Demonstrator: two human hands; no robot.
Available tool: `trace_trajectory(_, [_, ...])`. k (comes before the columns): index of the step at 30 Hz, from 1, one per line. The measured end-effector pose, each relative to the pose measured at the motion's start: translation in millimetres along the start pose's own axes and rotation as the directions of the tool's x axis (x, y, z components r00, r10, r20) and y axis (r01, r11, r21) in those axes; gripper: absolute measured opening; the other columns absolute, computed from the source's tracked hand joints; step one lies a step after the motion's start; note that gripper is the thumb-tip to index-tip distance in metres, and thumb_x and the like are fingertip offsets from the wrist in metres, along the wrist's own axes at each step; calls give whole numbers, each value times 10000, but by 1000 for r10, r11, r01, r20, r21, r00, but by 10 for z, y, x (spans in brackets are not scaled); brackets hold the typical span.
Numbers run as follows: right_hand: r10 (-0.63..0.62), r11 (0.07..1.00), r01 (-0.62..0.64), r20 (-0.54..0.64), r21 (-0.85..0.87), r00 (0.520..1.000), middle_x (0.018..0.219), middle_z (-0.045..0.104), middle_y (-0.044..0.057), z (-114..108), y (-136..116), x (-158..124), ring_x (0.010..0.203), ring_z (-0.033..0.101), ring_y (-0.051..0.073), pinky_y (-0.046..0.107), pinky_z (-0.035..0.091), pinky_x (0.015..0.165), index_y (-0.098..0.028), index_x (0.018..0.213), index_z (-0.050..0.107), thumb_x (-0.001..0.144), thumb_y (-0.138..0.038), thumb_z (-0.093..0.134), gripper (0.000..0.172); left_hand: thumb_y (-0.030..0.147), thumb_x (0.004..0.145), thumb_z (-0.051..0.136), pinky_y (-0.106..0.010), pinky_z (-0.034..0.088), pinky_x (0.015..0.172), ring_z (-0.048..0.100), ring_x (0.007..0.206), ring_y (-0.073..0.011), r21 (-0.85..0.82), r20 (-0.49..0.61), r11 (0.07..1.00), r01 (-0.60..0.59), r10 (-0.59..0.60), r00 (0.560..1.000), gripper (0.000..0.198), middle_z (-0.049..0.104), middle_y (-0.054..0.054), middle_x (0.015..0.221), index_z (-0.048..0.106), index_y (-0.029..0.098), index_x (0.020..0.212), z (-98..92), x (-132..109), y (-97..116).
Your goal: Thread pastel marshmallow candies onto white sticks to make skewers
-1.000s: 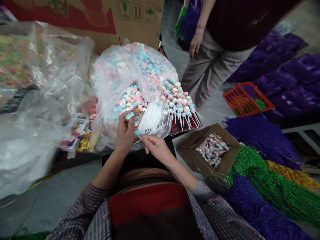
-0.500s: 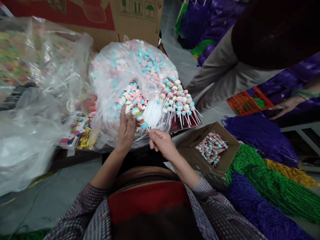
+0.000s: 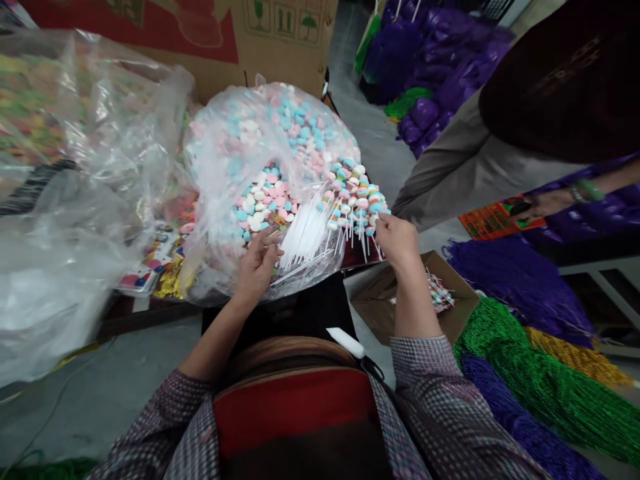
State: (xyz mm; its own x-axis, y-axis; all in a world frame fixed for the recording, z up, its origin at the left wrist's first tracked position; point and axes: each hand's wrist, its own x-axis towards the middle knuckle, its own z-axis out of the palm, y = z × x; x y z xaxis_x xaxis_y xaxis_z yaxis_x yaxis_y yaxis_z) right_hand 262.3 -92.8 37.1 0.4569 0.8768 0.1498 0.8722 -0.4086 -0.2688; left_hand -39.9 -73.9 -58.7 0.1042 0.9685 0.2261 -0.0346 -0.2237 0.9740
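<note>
A big clear plastic bag (image 3: 235, 153) holds pink, blue and white round candies (image 3: 263, 200) and a bundle of white sticks (image 3: 305, 233). My left hand (image 3: 257, 263) lies at the bag's mouth with its fingers curled among the loose candies; what they hold is hidden. My right hand (image 3: 397, 239) has its fingers pinched at the lower edge of a pile of finished candy skewers (image 3: 355, 197), which rest on a dark red board to the right of the bag.
A cardboard box (image 3: 460, 303) with more candy skewers sits under my right forearm. Green, purple and gold bead strands (image 3: 540, 373) lie at the right. Another person (image 3: 500, 140) bends over an orange basket (image 3: 493, 220). More plastic bags (image 3: 75, 200) crowd the left.
My right hand moved from the white sticks up and right to the skewer pile. My left hand slid slightly down at the bag's mouth. The other person bent further toward the right.
</note>
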Motion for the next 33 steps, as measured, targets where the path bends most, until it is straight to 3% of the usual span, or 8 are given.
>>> trace_trajectory(5, [32,999,-30,-54,32,998,974,819,163,43,106,-32,918,740,300,361,498,777,-171,1166,805,924,-354,505,427,508,943,663,-243,616,699,717,777,-105,-35,-1,999,12,-12,1000,457,750,-41,1037,628,257,1324,4,1,-29])
trace_trajectory(11, [-14,996,19,-50,87,999,920,816,156,170,188,-77,868,746,294,423,552,828,-134,1261,773,879,-356,553,493,385,949,627,-254,600,705,713,776,-109,-14,27,999,32,-32,999,336,772,-36,962,673,228,1243,35,-10,-6])
trace_trajectory(14, [-24,991,41,-132,128,991,916,808,145,156,202,-69,869,742,287,457,570,855,-134,1261,768,891,-340,542,481,357,954,606,-268,587,697,705,769,-118,2,31,999,54,-54,998,259,776,-38,968,708,237,1159,-10,3,52])
trace_trajectory(16, [-38,984,77,-238,159,971,960,804,149,101,178,-90,915,742,289,474,575,887,-138,1230,774,905,-339,532,452,340,962,586,-290,577,714,694,776,-132,63,-3,997,35,-35,999,240,774,-36,958,718,241,1136,-53,41,103])
trace_trajectory(19, [-65,947,161,-327,276,943,1045,799,152,36,33,-212,972,750,280,475,589,911,-142,1201,769,944,-362,525,417,274,942,591,-368,558,835,671,856,-187,343,5,937,-72,75,997,184,755,-43,922,749,237,1029,-70,163,158])
trace_trajectory(22, [-161,864,263,-261,428,952,1101,800,120,84,-226,-436,992,757,245,445,606,905,-178,1211,757,991,-409,516,400,266,886,689,-515,483,999,637,971,-296,634,148,757,-160,85,985,96,695,-78,867,722,213,813,29,343,146])
trace_trajectory(25, [-274,782,323,-171,533,946,1055,804,91,222,-467,-673,949,763,213,415,612,901,-197,1163,774,1001,-391,531,351,232,831,768,-620,411,1054,604,1087,-395,750,209,641,-163,5,978,190,671,-126,931,640,179,701,182,515,76])
trace_trajectory(33, [-333,692,265,-29,672,942,979,814,66,451,-585,-916,830,755,179,363,617,836,-213,1097,804,988,-367,566,303,145,834,652,-616,412,1037,625,1033,-382,833,192,544,-106,-104,976,179,647,-126,857,579,172,674,291,630,31])
